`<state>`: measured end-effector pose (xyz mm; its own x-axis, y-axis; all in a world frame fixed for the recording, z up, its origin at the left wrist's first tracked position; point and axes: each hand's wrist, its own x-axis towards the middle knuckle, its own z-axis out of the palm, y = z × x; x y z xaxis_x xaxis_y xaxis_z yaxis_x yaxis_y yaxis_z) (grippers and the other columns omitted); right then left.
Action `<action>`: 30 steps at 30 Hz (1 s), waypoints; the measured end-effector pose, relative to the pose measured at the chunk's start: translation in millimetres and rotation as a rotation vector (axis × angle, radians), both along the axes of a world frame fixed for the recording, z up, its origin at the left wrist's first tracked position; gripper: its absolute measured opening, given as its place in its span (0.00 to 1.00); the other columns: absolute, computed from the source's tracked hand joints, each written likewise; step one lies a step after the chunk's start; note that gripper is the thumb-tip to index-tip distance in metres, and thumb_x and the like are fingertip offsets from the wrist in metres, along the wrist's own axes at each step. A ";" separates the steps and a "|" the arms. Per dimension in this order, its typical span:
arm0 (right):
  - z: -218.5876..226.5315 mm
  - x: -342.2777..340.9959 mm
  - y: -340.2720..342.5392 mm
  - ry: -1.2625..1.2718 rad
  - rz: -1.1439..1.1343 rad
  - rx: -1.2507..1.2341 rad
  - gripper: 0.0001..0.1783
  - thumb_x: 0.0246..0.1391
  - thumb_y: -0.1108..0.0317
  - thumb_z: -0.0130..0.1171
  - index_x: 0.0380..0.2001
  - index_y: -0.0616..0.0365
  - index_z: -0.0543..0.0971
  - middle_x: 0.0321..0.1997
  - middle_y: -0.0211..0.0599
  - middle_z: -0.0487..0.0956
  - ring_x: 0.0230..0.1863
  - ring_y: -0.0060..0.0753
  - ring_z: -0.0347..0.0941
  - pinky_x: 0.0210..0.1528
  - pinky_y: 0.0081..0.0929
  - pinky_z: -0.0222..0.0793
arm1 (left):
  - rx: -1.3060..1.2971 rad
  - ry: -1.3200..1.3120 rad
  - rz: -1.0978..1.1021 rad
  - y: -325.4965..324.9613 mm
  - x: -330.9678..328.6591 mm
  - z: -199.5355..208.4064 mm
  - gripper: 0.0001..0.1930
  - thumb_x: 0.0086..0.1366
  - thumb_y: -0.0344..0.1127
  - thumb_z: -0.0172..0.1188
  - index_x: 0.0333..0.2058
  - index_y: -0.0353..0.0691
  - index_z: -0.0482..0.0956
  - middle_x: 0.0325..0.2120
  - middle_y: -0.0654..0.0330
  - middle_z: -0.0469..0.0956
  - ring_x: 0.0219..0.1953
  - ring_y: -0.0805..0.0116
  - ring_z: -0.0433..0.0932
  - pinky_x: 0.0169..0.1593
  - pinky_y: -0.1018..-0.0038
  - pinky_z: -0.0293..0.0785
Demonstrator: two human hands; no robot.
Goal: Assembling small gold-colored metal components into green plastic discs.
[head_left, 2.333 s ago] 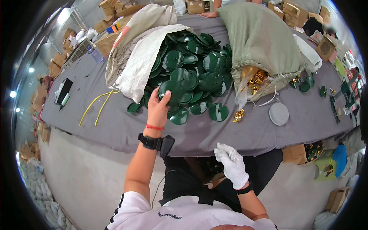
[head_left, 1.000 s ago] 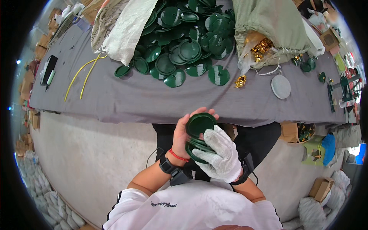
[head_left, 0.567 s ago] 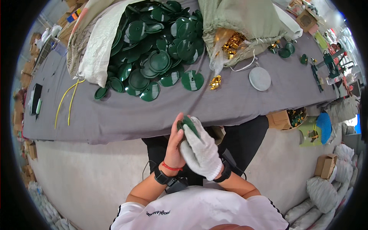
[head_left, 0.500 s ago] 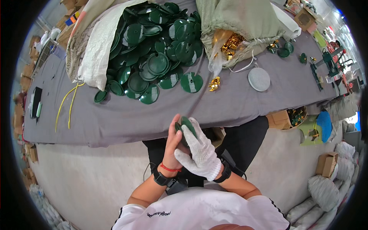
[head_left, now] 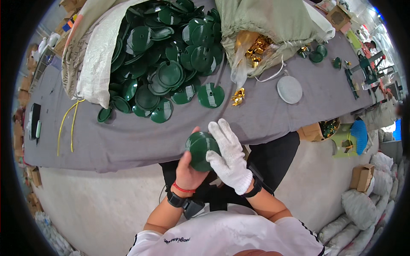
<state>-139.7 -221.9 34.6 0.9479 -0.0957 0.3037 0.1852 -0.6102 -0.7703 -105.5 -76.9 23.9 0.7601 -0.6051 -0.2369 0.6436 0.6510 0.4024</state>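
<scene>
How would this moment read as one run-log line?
left hand: bare, holding green disc | right hand: white-gloved, thumb over disc's right edge | grey-covered table: heaped green discs at white sack's mouth

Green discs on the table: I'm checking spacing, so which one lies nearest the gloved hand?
The green disc at the front right of the pile, just left of the loose gold piece; the rest lie farther from the gloved right hand.

workshop with sacks and cartons
</scene>
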 end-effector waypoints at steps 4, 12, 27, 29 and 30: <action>-2.3 6.3 1.2 -0.019 0.048 0.228 0.38 0.50 0.67 0.64 0.64 0.62 0.63 0.66 0.49 0.65 0.69 0.57 0.55 0.67 0.43 0.54 | 0.016 -0.109 -0.123 8.8 14.2 -14.6 0.41 0.64 0.56 0.55 0.68 0.47 0.49 0.61 0.49 0.63 0.63 0.52 0.64 0.65 0.56 0.60; 4.0 46.5 -19.9 -0.070 -0.285 0.215 0.32 0.45 0.65 0.70 0.53 0.65 0.72 0.48 0.50 0.76 0.50 0.47 0.74 0.52 0.39 0.70 | -0.130 0.046 -0.146 15.9 34.9 -15.0 0.35 0.55 0.35 0.59 0.62 0.48 0.58 0.61 0.46 0.61 0.61 0.47 0.65 0.56 0.46 0.71; -21.4 64.8 -75.3 0.020 -0.476 -0.052 0.21 0.58 0.60 0.59 0.52 0.59 0.74 0.33 0.33 0.79 0.26 0.31 0.75 0.29 0.31 0.71 | -0.296 0.024 -0.049 23.4 25.6 -13.0 0.35 0.62 0.54 0.53 0.66 0.53 0.57 0.64 0.50 0.59 0.67 0.49 0.55 0.56 0.47 0.69; 8.2 39.2 -59.3 0.247 -0.283 0.801 0.21 0.58 0.74 0.59 0.55 0.61 0.72 0.34 0.25 0.77 0.27 0.11 0.68 0.22 0.15 0.64 | -0.212 0.005 -0.035 19.3 24.3 -14.9 0.35 0.63 0.55 0.52 0.66 0.53 0.56 0.64 0.50 0.59 0.67 0.49 0.55 0.56 0.47 0.69; 14.8 27.3 -48.9 0.271 -0.273 0.818 0.21 0.58 0.74 0.59 0.55 0.61 0.72 0.34 0.25 0.77 0.27 0.11 0.68 0.22 0.15 0.64 | -0.143 -0.011 -0.046 15.2 21.5 -14.4 0.35 0.64 0.56 0.51 0.67 0.53 0.55 0.64 0.50 0.58 0.67 0.49 0.56 0.55 0.47 0.68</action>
